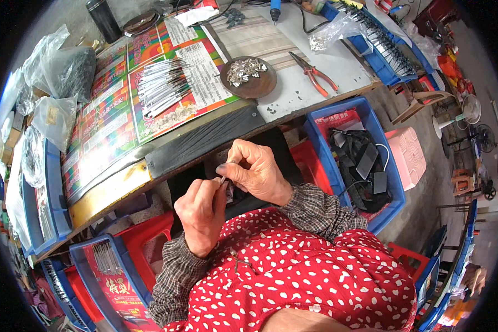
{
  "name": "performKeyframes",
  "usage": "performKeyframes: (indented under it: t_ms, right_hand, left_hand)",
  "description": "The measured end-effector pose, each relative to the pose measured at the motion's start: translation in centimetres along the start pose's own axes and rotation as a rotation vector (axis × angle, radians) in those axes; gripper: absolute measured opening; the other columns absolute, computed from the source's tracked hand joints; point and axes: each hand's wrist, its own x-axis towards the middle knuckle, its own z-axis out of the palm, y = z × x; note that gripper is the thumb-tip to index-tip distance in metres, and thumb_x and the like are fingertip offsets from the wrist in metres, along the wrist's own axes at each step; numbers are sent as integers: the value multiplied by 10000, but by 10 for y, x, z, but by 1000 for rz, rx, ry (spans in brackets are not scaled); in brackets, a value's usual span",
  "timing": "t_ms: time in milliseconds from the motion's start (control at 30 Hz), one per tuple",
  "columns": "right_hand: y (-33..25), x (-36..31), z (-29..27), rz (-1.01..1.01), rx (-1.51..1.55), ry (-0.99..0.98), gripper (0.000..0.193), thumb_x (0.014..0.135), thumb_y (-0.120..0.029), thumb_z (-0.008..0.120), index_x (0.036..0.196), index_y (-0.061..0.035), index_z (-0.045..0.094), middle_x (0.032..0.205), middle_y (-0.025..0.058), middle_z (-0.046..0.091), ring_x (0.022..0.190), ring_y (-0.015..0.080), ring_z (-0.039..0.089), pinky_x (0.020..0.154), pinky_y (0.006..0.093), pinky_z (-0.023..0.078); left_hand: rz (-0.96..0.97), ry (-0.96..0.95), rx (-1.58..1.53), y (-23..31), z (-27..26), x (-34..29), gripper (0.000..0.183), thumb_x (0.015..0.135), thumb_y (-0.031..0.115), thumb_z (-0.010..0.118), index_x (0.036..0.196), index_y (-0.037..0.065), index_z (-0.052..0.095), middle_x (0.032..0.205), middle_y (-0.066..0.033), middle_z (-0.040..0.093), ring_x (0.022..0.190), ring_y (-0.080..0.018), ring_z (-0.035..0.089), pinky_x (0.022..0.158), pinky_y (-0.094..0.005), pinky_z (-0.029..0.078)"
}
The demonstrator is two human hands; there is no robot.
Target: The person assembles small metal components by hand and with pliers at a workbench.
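Note:
My left hand (200,207) and my right hand (258,170) meet in front of the table's near edge, above my lap. Both are closed in a pinch, fingertips nearly touching. Between them shows a sliver of a small, thin, greyish piece (223,180); the fingers cover most of it, so its kind cannot be made out. The right thumb tip looks darkened. On the table beyond, a round brown dish (266,87) holds a heap of small silvery metal pieces (245,71). Left of it lies a spread of thin white rods (159,86) with dark ends.
Red-handled pliers (317,80) lie right of the dish. A blue crate (314,133) with black devices and cables stands beside the table at right. Blue trays with thin parts sit at the lower left (83,265) and upper right (379,65). Plastic bags (55,119) crowd the left.

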Motion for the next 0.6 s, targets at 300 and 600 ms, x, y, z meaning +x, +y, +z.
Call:
performKeyframes:
  t_ms: [300,600]
  right_hand:
    - [-6,0,-10,65,113,-91,127,871,-113,640,891,-9,571,679,-12,546,516,25,467,442,175,366]
    - [-4,0,9,-8,26,84,207,871,-128,648,767,-27,500,646,-27,540,540,6,460,441,176,362]
  left_hand:
    - [-237,-96,-269,-4,-4,-1,110,749,-26,680,772,-13,573,631,-78,561,551,-97,512,509,-254,406]
    - [77,79,102,-6,9,-2,147,714,-45,680,809,8,580,713,-120,588,565,-267,577,490,-316,446]
